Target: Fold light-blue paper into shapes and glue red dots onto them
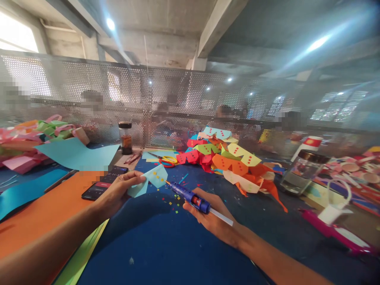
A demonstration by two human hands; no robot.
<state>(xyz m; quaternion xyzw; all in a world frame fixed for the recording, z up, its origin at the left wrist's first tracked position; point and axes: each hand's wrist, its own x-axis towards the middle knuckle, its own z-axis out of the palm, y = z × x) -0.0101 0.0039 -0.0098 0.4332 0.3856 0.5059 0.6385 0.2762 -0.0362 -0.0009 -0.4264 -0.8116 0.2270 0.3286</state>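
Note:
My left hand (pixel 127 186) pinches a folded light-blue paper piece (pixel 154 177) between thumb and fingers, above the dark blue table. Small yellow squares are stuck on its face. Wrapped in my right hand (pixel 212 213) is a blue pen-shaped glue gun (pixel 187 194), with a white glue stick (pixel 221 217) poking out of its back end. Its metal tip points left, at the paper's lower right edge; whether they touch I cannot tell. Beneath them lie several tiny coloured paper squares (pixel 175 204). Scissors (pixel 168 160) with yellow and red handles rest just behind.
Folded colourful paper pieces (pixel 234 158) are heaped behind my right hand. At right stand a glass jar (pixel 301 174) and a magenta-and-white device (pixel 338 231). A phone (pixel 103 184), orange sheets (pixel 59 215) and a dark-lidded bottle (pixel 126 138) are left. A perforated metal screen (pixel 169 87) spans the back.

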